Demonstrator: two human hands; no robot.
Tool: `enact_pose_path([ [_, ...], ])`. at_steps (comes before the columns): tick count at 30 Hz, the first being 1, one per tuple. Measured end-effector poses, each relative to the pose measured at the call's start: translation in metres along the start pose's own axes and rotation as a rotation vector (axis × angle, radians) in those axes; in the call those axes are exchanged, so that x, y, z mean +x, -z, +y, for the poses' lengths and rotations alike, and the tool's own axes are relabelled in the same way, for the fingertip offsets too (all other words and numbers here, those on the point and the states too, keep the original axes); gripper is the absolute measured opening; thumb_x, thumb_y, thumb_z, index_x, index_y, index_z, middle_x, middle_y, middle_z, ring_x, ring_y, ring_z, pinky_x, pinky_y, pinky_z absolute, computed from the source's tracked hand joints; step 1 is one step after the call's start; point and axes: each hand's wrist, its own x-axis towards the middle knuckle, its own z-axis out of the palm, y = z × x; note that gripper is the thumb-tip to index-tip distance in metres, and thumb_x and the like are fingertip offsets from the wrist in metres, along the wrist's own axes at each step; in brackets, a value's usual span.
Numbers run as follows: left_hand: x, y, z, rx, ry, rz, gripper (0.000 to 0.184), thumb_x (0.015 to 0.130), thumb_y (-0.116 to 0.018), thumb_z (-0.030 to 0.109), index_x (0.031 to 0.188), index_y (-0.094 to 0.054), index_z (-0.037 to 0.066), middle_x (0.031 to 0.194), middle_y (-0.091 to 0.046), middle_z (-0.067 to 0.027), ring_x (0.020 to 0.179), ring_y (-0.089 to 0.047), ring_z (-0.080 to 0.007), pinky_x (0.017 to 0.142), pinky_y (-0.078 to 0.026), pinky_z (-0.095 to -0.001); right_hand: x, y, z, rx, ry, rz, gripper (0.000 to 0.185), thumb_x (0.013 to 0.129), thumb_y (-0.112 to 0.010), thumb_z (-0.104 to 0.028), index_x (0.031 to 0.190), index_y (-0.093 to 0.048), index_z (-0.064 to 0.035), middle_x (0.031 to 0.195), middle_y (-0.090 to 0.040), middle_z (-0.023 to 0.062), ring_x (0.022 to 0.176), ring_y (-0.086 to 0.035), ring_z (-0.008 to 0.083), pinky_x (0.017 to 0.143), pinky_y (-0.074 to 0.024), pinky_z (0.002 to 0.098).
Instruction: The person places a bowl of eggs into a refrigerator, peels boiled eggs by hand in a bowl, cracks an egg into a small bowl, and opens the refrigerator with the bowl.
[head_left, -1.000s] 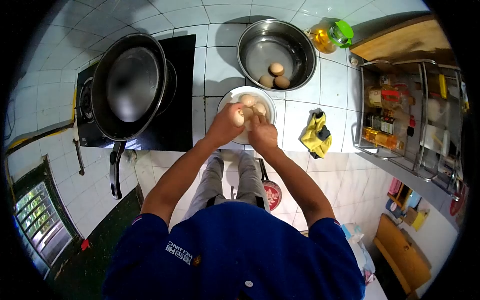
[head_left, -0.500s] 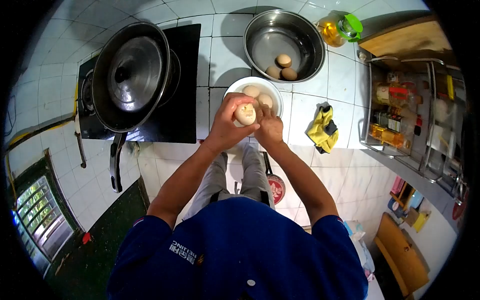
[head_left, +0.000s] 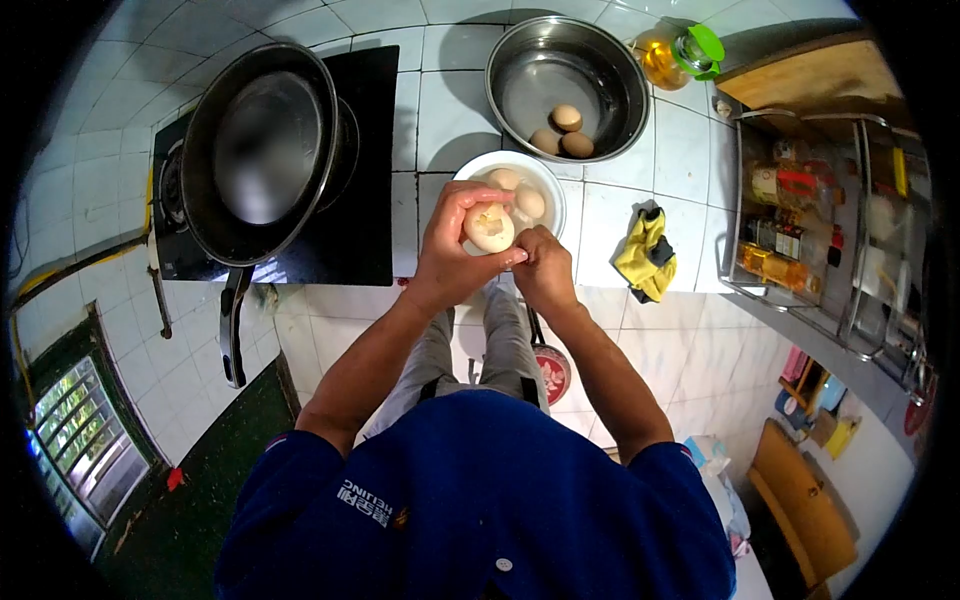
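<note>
The sleeves of a blue shirt (head_left: 480, 490) are seen nearest, and beyond them both bare forearms are stretched towards the bench (head_left: 615, 225). An egg (head_left: 488, 236) is gripped in the left hand (head_left: 450, 235), over the near part of a white bowl (head_left: 515, 157). The shell is smooth and pale brown, but on its upper face an uneven patch is broken away, and this patch is turned up to the camera. The outline of the egg is almost round from here, so the direction of its long axis cannot be told with certainty. The right hand (head_left: 545, 268) is held just beside, with its fingers bent inwards and closed; whether some piece of shell is pinched there cannot be told. In the round bowl, two more eggs (head_left: 530, 203) are lying behind the hands. To the right, a crumpled yellow and black cloth (head_left: 642, 258) is laid. On the left, a dark round pan (head_left: 200, 175) is set on a glossy black stove (head_left: 370, 230), its handle pointed to the person. Farther, three brown eggs (head_left: 567, 117) are grouped in a shiny metal basin (head_left: 625, 95). Beyond it, a clear jug (head_left: 663, 62) with green lid is placed.
</note>
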Motion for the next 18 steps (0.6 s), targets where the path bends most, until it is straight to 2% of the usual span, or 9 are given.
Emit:
enact_pose_path([
  [1, 0.000, 0.000, 0.001, 0.002, 0.004, -0.001, 0.063, 0.061, -0.083, 0.007, 0.116, -0.052, 0.006, 0.112, -0.052, -0.0098, 0.108, -0.052, -0.0244, 0.095, -0.042, -0.0351, 0.001, -0.002, 0.001, 0.004, -0.002, -0.001, 0.028, 0.069, -0.062, 0.003, 0.095, -0.060, -0.0058, 0.090, -0.059, 0.0156, 0.084, -0.061, 0.0350, 0.070, -0.0507, 0.0415],
  [3, 0.000, -0.002, 0.002, 0.026, -0.042, -0.003, 0.063, 0.061, -0.084, 0.008, 0.115, -0.052, 0.007, 0.112, -0.052, -0.0097, 0.108, -0.052, -0.0243, 0.096, -0.042, -0.0360, 0.002, -0.003, 0.002, 0.026, 0.264, 0.162, 0.028, 0.069, -0.061, 0.005, 0.096, -0.061, -0.0045, 0.099, -0.059, 0.0166, 0.090, -0.061, 0.0352, 0.073, -0.0512, 0.0397],
  [4, 0.001, -0.002, 0.003, 0.024, -0.041, -0.006, 0.063, 0.061, -0.084, 0.008, 0.115, -0.052, 0.007, 0.112, -0.052, -0.0097, 0.108, -0.052, -0.0243, 0.096, -0.042, -0.0360, 0.001, -0.002, 0.001, 0.025, 0.261, 0.164, 0.028, 0.069, -0.061, 0.005, 0.096, -0.061, -0.0045, 0.099, -0.059, 0.0166, 0.090, -0.061, 0.0352, 0.073, -0.0512, 0.0397],
  [6, 0.003, -0.002, 0.005, 0.081, -0.075, -0.022, 0.064, 0.061, -0.084, 0.009, 0.115, -0.051, 0.006, 0.113, -0.052, -0.0097, 0.107, -0.052, -0.0243, 0.096, -0.042, -0.0365, -0.002, 0.005, -0.006, 0.220, -0.051, 0.031, 0.034, 0.069, -0.062, 0.006, 0.101, -0.061, -0.0045, 0.111, -0.056, 0.0170, 0.099, -0.059, 0.0354, 0.079, -0.0509, 0.0385],
  [7, 0.003, 0.000, 0.005, 0.082, -0.073, -0.022, 0.064, 0.061, -0.084, 0.009, 0.115, -0.051, 0.006, 0.113, -0.052, -0.0097, 0.107, -0.052, -0.0243, 0.096, -0.042, -0.0365, -0.002, 0.010, -0.012, 0.221, -0.052, 0.029, 0.034, 0.069, -0.062, 0.006, 0.101, -0.061, -0.0045, 0.111, -0.056, 0.0170, 0.099, -0.059, 0.0354, 0.079, -0.0509, 0.0385],
  [9, 0.004, 0.004, 0.006, 0.175, -0.105, -0.124, 0.072, 0.063, -0.084, 0.000, 0.120, -0.041, 0.006, 0.120, -0.047, -0.0118, 0.118, -0.053, -0.0236, 0.101, -0.045, -0.0386, -0.002, 0.020, -0.026, 0.238, 0.069, 0.147, 0.033, 0.069, -0.062, 0.007, 0.100, -0.061, -0.0047, 0.107, -0.057, 0.0160, 0.092, -0.061, 0.0336, 0.075, -0.0518, 0.0377],
  [13, 0.006, 0.001, 0.009, 0.117, -0.108, -0.112, 0.073, 0.062, -0.084, 0.001, 0.121, -0.040, 0.005, 0.120, -0.048, -0.0119, 0.119, -0.052, -0.0242, 0.102, -0.045, -0.0390, 0.000, 0.028, -0.031, 0.209, 0.129, 0.225, 0.036, 0.068, -0.062, 0.008, 0.101, -0.062, -0.0059, 0.105, -0.058, 0.0154, 0.089, -0.062, 0.0325, 0.073, -0.0517, 0.0365],
  [15, 0.006, -0.002, 0.013, 0.013, -0.054, -0.089, 0.075, 0.062, -0.085, 0.001, 0.121, -0.039, 0.005, 0.121, -0.049, -0.0121, 0.119, -0.053, -0.0248, 0.103, -0.044, -0.0395, -0.002, 0.026, -0.017, 0.229, -0.066, 0.077, 0.034, 0.067, -0.063, 0.008, 0.098, -0.061, -0.0057, 0.097, -0.059, 0.0149, 0.085, -0.062, 0.0321, 0.071, -0.0516, 0.0366],
  [18, 0.007, -0.005, 0.014, -0.034, -0.033, -0.085, 0.076, 0.062, -0.085, 0.001, 0.122, -0.039, 0.005, 0.122, -0.049, -0.0122, 0.119, -0.053, -0.0255, 0.103, -0.044, -0.0401, 0.002, 0.023, -0.010, 0.178, 0.002, -0.020, 0.026, 0.067, -0.063, 0.007, 0.090, -0.059, -0.0041, 0.091, -0.058, 0.0156, 0.084, -0.061, 0.0332, 0.070, -0.0514, 0.0382],
])
